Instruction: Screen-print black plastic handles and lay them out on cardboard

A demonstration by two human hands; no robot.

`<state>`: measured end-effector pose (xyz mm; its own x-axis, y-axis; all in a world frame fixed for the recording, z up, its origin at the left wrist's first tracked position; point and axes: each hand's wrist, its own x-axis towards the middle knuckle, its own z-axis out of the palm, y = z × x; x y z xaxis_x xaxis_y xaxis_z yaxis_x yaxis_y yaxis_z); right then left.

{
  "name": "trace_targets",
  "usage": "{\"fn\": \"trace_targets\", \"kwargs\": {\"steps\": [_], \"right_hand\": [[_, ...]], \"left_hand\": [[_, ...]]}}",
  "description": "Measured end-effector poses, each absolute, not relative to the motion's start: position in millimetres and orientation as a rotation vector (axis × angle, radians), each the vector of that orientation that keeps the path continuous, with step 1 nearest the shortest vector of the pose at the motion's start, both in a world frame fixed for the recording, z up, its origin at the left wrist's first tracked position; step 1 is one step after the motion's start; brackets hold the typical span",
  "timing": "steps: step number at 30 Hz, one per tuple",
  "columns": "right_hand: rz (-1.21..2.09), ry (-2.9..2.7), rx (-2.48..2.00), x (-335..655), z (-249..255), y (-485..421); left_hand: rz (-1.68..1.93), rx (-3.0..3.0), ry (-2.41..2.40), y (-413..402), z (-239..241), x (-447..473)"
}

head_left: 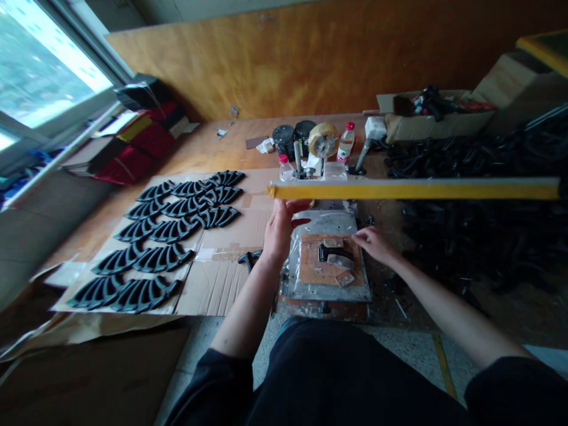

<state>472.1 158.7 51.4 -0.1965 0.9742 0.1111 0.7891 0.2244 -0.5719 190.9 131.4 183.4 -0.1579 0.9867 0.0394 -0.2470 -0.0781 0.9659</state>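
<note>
My left hand (281, 228) is at the upper left of a metal plate (328, 222), its fingers stretched to the right and apart. Nothing shows between them. Beside the plate's right edge is my right hand (374, 244), fingertips pinched together; whatever they may hold is too small to make out. Between and below my hands, a wooden board (309, 260) rests on the plate. A black curved handle-like part (337, 253) lies on it among small blocks. Close to my left forearm, another black part (248, 257) lies on the cardboard (213, 290).
Rows of black curved parts (164, 257) cover the cardboard at left. A yellow bar (412, 190) crosses above the bench. Behind are a tape roll (323, 141), a red-capped bottle (346, 144) and black tubs (284, 139). Dark parts (479, 236) are heaped at right.
</note>
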Motion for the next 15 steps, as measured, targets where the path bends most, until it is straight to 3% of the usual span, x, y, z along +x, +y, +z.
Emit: {"fn": "trace_targets", "kwargs": {"steps": [3, 8, 12, 15], "right_hand": [[0.502, -2.366, -1.581, 431, 38, 130], [0.615, -2.248, -1.713, 383, 59, 101], [0.764, -2.307, -1.249, 390, 72, 91], [0.66, -2.331, -1.625, 453, 69, 102]], "left_hand": [[1.454, 0.833, 1.127, 121, 169, 203], [0.795, 0.422, 1.174, 62, 105, 236], [0.924, 0.374, 1.246, 44, 75, 214], [1.058, 0.519, 1.543, 48, 58, 144]]}}
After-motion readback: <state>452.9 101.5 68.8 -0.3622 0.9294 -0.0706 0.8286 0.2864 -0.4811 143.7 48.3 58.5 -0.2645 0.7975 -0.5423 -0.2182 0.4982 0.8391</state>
